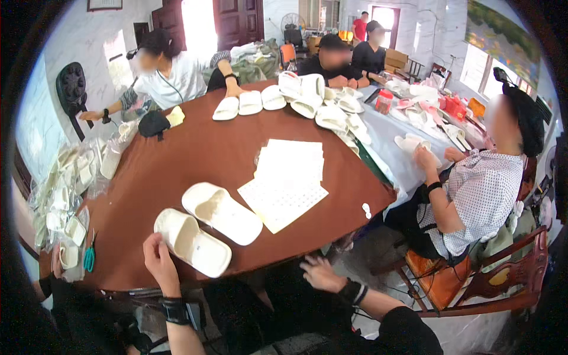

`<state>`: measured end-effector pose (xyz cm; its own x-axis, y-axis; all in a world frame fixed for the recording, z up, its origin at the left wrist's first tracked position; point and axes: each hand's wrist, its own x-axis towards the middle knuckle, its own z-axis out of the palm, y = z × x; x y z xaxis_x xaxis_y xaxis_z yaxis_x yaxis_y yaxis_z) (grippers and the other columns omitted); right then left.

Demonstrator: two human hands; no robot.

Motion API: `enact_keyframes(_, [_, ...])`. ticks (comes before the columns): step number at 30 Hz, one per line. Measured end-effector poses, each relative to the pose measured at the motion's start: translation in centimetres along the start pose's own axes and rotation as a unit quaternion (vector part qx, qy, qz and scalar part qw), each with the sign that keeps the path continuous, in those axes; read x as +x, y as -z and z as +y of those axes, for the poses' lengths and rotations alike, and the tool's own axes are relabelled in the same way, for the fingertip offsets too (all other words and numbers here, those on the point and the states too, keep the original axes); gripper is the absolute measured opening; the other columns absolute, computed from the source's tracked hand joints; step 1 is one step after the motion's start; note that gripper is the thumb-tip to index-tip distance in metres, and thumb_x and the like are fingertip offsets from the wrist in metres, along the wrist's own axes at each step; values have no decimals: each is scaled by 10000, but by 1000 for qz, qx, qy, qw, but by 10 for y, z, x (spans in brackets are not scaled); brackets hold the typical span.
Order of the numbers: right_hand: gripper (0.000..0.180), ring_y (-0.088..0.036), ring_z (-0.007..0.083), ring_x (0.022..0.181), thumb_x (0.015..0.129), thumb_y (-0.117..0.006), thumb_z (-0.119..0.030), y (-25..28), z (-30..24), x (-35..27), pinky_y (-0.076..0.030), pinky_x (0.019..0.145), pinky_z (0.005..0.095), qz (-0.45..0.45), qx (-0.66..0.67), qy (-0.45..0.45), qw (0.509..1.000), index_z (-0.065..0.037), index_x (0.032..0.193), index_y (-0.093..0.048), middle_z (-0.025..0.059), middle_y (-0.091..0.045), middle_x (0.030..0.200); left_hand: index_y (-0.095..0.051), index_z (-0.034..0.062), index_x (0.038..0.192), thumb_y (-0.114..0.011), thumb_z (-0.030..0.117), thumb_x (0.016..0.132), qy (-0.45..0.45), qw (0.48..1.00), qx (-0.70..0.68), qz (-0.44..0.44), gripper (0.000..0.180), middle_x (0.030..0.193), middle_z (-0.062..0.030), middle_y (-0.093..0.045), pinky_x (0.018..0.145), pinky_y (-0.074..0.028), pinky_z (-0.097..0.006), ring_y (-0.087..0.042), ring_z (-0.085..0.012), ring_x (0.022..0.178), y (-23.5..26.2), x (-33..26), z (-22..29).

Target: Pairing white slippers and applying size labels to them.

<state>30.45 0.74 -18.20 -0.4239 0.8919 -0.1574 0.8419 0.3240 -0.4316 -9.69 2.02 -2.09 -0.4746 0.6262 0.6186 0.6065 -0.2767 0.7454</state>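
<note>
Two cream slide slippers lie side by side near the table's front edge. My left hand [160, 263] is beside the nearer slipper [192, 242], its fingertips against the slipper's left side, fingers extended and loosely bent. The other slipper [222, 213] sits just behind and to the right, sole down like its mate. Past the table edge, over my lap, my right hand [322, 274] has its fingers spread and holds nothing. White label sheets [284, 198] with rows of small marks overlap to the right of the slippers.
Teal-handled scissors [89, 258] and bagged slippers [74, 198] line the table's left side, near another person's hand [57, 260]. More slippers [250, 103] stand along the far edge. A dark cap [154, 124] lies far left. Co-workers sit around; a wooden chair [497, 278] stands at right.
</note>
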Motion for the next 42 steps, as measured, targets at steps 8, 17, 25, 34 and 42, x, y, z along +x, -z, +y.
enact_keyframes(8, [407,-512,422,1175,964,-524,-259,-39,-43,17,-442,978,449,-113,110,215,964,-31,1298,-490,250,-481,1345,-586,-28,1066,-502,-22,920,50,996,-72,-12,168,1139,-118,-603,962,-439,-331,-571,-218,1055,-1,1,-1])
enact_keyframes(17, [447,-562,376,1127,945,-529,-277,-104,-42,84,-460,931,453,-387,154,43,908,-8,1299,-483,239,-573,1233,-576,-18,1053,-488,-56,890,49,994,-92,-21,189,1150,-119,-585,972,-419,-323,-553,-214,1074,3,-2,8])
enact_keyframes(25, [451,-275,355,1382,956,-445,-353,-60,-32,64,-143,1147,526,-17,-77,94,992,-50,1282,-521,189,-358,1461,-581,-9,1032,-484,-63,871,61,993,-101,-21,196,1146,-116,-574,967,-412,-321,-544,-215,1079,5,-3,14])
enact_keyframes(34, [466,-284,453,1394,954,-501,-354,-56,-36,32,-165,1120,630,-60,-135,133,980,-47,1303,-532,264,-402,1447,-582,-13,1037,-477,-54,888,72,993,-92,-26,187,1139,-114,-584,977,-407,-321,-547,-213,1082,4,-4,7])
enact_keyframes(42, [471,-367,440,1355,972,-477,-370,-52,-33,32,-204,1106,635,-86,-154,164,971,-55,1322,-505,251,-451,1413,-586,-14,1026,-482,-33,894,68,994,-76,-25,169,1128,-111,-586,978,-401,-323,-547,-208,1071,3,-3,7])
